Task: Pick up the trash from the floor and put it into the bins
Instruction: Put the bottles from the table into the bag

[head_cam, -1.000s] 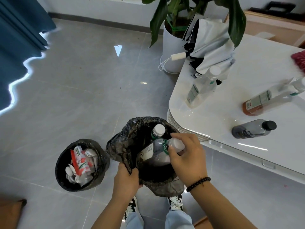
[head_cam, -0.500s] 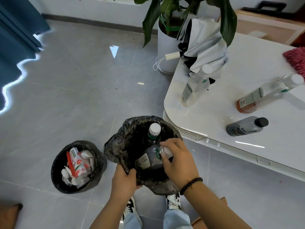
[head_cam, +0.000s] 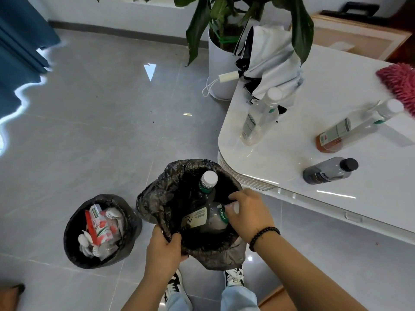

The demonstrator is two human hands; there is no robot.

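Observation:
A bin lined with a black bag point(head_cam: 157, 198) stands on the floor before my feet. My left hand point(head_cam: 162, 250) grips the bag's near rim. My right hand point(head_cam: 247, 212) holds a clear plastic bottle point(head_cam: 208, 219) by its neck, the bottle lying low inside the bag. Another bottle with a white cap point(head_cam: 207, 181) stands upright at the bag's far side. A second black-lined bin point(head_cam: 74, 248) at the left holds a red carton point(head_cam: 97, 225) and crumpled white trash.
A white table point(head_cam: 336, 90) at the right carries three bottles point(head_cam: 260, 117), a folded umbrella point(head_cam: 271, 63) and a red duster point(head_cam: 399, 84). A potted plant point(head_cam: 220, 55) stands beyond the table's corner. Grey tiled floor point(head_cam: 101, 120) stretches to the left, with a blue curtain point(head_cam: 20, 46).
My right hand has pushed the clear bottle down from the bag's opening to deep inside it. My left hand keeps its hold on the rim.

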